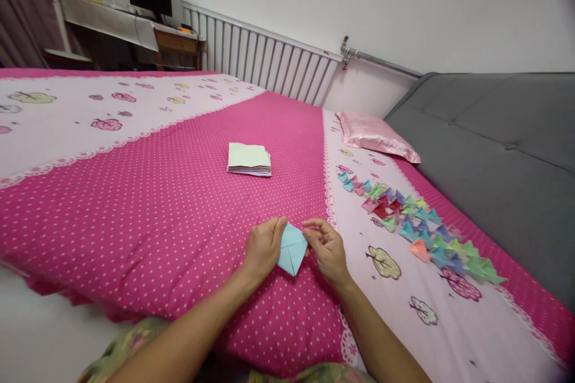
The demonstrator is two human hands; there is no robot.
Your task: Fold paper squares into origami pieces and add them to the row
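two bare hands meet over a pink polka-dot bed (157, 203), pinching a folded light blue paper (291, 248) between them; the left hand (265, 246) grips its left edge, the right hand (327, 248) its right corner. to the right, a long row of small folded paper pieces (417, 224) in many colours. farther back lies a stack of paper sheets (249, 159), then a pink pillow (375, 134)
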